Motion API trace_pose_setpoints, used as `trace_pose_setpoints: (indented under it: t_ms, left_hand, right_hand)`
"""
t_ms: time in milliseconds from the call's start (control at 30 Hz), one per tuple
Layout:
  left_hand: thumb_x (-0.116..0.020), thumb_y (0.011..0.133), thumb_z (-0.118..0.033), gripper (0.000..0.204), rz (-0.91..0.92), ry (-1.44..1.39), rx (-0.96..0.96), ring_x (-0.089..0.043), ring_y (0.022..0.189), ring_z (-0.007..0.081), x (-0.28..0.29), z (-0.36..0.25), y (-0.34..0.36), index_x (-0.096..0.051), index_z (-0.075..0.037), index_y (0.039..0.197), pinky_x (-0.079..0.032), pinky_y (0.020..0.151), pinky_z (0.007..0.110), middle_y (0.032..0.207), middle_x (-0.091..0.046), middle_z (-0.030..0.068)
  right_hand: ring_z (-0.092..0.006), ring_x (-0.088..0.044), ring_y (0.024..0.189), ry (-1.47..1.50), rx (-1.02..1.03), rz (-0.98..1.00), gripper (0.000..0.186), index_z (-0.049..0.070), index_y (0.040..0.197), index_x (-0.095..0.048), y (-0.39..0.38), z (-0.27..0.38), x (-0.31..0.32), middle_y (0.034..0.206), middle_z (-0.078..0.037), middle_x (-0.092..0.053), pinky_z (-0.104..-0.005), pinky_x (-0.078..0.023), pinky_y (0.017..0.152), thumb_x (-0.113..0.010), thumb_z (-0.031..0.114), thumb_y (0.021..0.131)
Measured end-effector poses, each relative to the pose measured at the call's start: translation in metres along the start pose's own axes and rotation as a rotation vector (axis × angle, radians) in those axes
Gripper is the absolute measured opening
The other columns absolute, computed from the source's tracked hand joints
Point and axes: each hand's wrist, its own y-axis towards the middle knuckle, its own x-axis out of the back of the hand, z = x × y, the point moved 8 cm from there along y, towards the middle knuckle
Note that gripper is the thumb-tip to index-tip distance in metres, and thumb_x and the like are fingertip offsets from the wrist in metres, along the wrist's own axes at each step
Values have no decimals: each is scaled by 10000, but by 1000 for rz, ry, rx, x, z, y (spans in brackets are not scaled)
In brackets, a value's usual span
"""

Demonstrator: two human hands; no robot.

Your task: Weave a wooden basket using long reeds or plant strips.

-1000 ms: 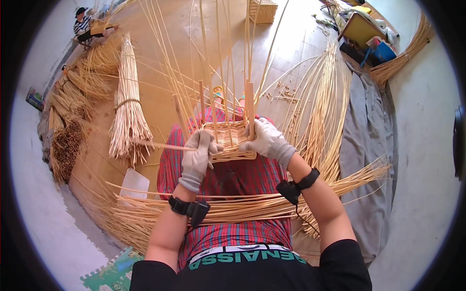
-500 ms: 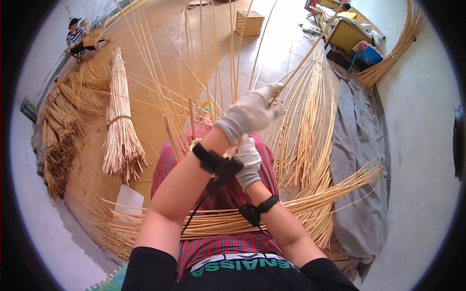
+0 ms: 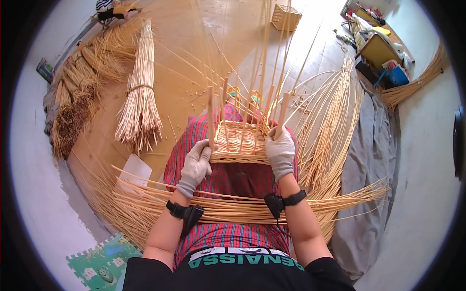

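Observation:
A half-woven wicker basket (image 3: 240, 157) rests on my lap, over a red checked cloth (image 3: 174, 167). Thick corner posts and long thin upright canes rise from its low woven walls. My left hand (image 3: 195, 165), in a pale glove, is closed on the near left corner by a post (image 3: 210, 114). On the opposite near corner my right hand (image 3: 280, 148), also gloved, grips the basket around the base of another post (image 3: 283, 114). Beneath my forearms a bundle of long canes (image 3: 233, 208) lies across my lap.
To the left stands a tied cane bundle (image 3: 141, 104), with darker bundles (image 3: 73, 111) by the wall. Loose canes (image 3: 325, 140) and a grey cloth (image 3: 366, 179) lie on the right. Ahead are a small finished basket (image 3: 286, 18) and a seated person (image 3: 114, 8).
My left hand has come back from crossing over the right and now holds the near left corner. My right hand has shifted to the near right corner. The basket's inside is now visible.

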Motion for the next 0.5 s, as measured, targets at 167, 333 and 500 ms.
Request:
trace_pose_setpoints:
  t_ms: [167,333,500]
  left_hand:
    - [-509,1095,-136,351,330,-94,31,-618,602,44,3,-6,0,-531,-56,1435,-465,445,171,1258,-710,70]
    - [-518,1074,-72,373,420,-105,117,-672,662,71,2,-9,6,-517,-46,1445,-548,502,176,1303,-680,93]
    - [-513,1067,-45,366,444,-159,116,-696,704,84,-4,-9,11,-526,-47,1433,-582,533,186,1288,-676,106]
  right_hand:
    - [-155,-615,774,315,-103,21,302,18,1166,-641,-28,24,21,861,-63,-639,-330,-518,725,-745,150,916]
    - [-227,-631,898,36,453,-21,323,110,1192,-691,-67,79,30,1083,-82,-636,-367,-533,800,-788,146,886]
    - [-277,-556,1070,-408,687,201,516,141,1274,-664,-74,84,-10,1069,-64,-570,-468,-459,946,-817,279,801]
